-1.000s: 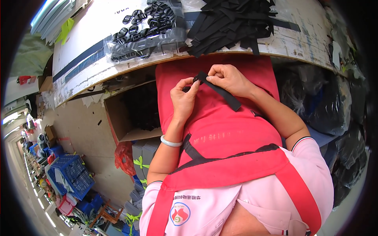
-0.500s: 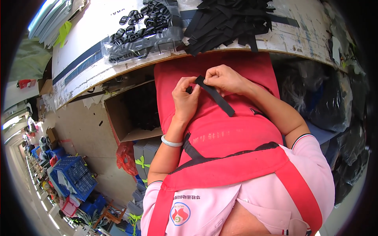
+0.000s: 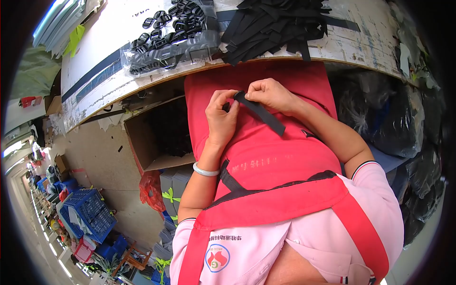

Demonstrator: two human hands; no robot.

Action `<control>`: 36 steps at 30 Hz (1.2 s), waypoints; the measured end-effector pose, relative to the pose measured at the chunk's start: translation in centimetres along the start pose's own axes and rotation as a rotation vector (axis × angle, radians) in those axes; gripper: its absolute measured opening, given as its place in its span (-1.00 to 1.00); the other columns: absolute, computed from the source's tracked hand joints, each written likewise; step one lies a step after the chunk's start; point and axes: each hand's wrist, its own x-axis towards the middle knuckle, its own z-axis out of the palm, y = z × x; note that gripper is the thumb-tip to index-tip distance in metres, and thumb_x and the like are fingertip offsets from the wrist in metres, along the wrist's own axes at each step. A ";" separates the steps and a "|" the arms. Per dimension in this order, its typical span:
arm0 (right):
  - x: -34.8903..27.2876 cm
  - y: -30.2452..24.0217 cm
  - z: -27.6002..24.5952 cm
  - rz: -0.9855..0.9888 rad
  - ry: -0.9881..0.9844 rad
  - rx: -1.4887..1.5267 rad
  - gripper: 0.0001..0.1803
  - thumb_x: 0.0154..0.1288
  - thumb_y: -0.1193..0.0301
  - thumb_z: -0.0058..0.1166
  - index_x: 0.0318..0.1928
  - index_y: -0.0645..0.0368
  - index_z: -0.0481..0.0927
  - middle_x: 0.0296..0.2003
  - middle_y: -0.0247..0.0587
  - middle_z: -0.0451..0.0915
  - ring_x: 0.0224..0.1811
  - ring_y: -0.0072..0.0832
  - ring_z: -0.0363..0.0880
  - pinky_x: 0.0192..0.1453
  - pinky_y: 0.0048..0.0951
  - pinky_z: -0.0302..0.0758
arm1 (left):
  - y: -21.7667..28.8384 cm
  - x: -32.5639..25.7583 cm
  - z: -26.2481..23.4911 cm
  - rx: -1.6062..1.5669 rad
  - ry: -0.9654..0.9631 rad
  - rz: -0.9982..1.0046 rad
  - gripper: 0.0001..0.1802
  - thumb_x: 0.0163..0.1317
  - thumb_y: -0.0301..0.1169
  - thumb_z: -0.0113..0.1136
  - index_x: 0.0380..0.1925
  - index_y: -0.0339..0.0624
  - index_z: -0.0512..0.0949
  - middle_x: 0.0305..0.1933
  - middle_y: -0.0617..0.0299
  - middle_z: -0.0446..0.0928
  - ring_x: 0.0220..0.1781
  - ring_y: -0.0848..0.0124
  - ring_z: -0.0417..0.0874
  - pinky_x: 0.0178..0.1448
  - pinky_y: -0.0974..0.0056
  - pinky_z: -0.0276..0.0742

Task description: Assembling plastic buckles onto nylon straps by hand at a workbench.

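A long table [image 3: 365,50], its white top scuffed and streaked, bends across the upper part of the view with a brown front edge. Below it spreads a smooth red cloth apron [image 3: 285,168], creased over the lap and worn over a pale pink shirt. Shiny, crumpled plastic bags [image 3: 399,128] bulge under the table at the right; a stiff brown cardboard box [image 3: 142,135] stands open to the left of the lap. On the table, a loose heap of flat black straps [image 3: 275,31] lies beside a clear, wrinkled plastic bag [image 3: 173,59]. Over the apron, the right hand [image 3: 273,96] pinches a black strip [image 3: 263,115] near its upper end between thumb and bent fingers, and the left hand [image 3: 222,118], its fingers curled, nips that same end. The strip, matt and square-cut, slants down toward the right above the lap. A pale, smooth bangle [image 3: 205,170] circles the left wrist. Smallest are the glossy black buckles [image 3: 187,23] on and around the clear bag. The heap and the clear bag are cut off at the top, the box's dark contents are hard to make out, and the left fingers partly hide a small dark piece that I cannot identify.
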 end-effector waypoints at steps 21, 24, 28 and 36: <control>0.1 0.5 1.7 -0.238 0.102 0.179 -0.70 0.44 0.34 0.08 0.08 0.17 0.44 -0.47 -0.46 0.58 -0.52 -0.78 0.48 -0.48 -0.74 0.39 | 0.5 -0.4 0.5 -0.034 0.079 -0.016 -0.27 0.05 -0.73 0.26 0.28 -0.12 0.36 -0.36 0.38 0.54 -0.57 0.70 0.32 -0.50 0.52 0.27; 0.6 0.8 1.0 -0.133 0.052 0.251 -0.71 0.42 0.30 0.11 0.04 0.16 0.49 -0.41 -0.43 0.60 -0.48 -0.79 0.48 -0.44 -0.74 0.38 | 0.6 -0.6 0.5 0.019 0.048 0.063 -0.25 0.04 -0.74 0.25 0.30 -0.11 0.34 -0.34 0.37 0.54 -0.58 0.69 0.32 -0.49 0.52 0.28; 0.6 0.6 0.3 -0.138 -0.001 0.307 -0.77 0.42 0.28 0.12 -0.07 0.15 0.57 -0.39 -0.48 0.58 -0.45 -0.80 0.47 -0.40 -0.75 0.39 | 0.6 0.1 -0.9 -0.419 0.002 -0.307 -0.48 0.21 -0.57 0.24 0.21 -0.23 0.42 -0.33 0.35 0.53 -0.64 0.66 0.29 -0.60 0.50 0.17; -0.4 -0.7 2.1 -0.664 0.194 -0.040 -0.86 0.29 0.44 0.25 -0.18 0.21 0.68 -0.20 -0.38 0.55 -0.23 -0.74 0.46 -0.21 -0.69 0.40 | 0.2 1.0 -0.8 -0.740 -0.142 -0.666 -0.75 0.33 -0.39 0.22 -0.09 -0.34 0.62 -0.60 0.36 0.45 -0.73 0.65 0.26 -0.69 0.50 0.01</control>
